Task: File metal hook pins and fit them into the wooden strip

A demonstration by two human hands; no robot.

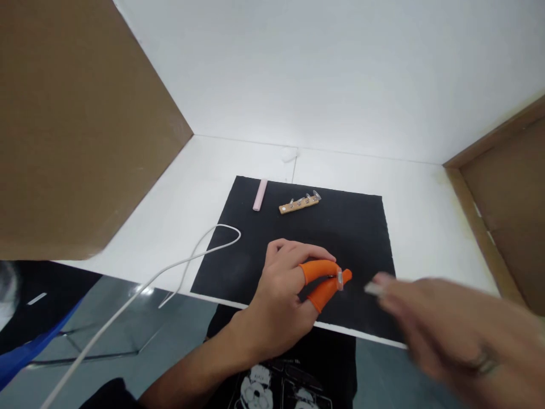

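Note:
My left hand (284, 287) is over the front of the black mat, with orange finger cots on its thumb and index finger. Pinched between those two fingertips is a small clear piece (339, 279), held upright. Off to the right, my right hand (462, 321) is smeared by motion. Its fingertips grip a small whitish flat piece (373, 288), too blurred to name, apart from the left hand. Farther back lies a tan strip (293, 207) with several clear oval pieces standing along it. A pink bar (260, 195) rests left of the strip.
Under these things, the black mat (230, 255) covers part of a white table (426, 227). A white cable (170, 266) loops onto the mat's left side. Brown board walls stand at the left (85, 130) and right (506, 170), and a white wall (319, 74) closes the back.

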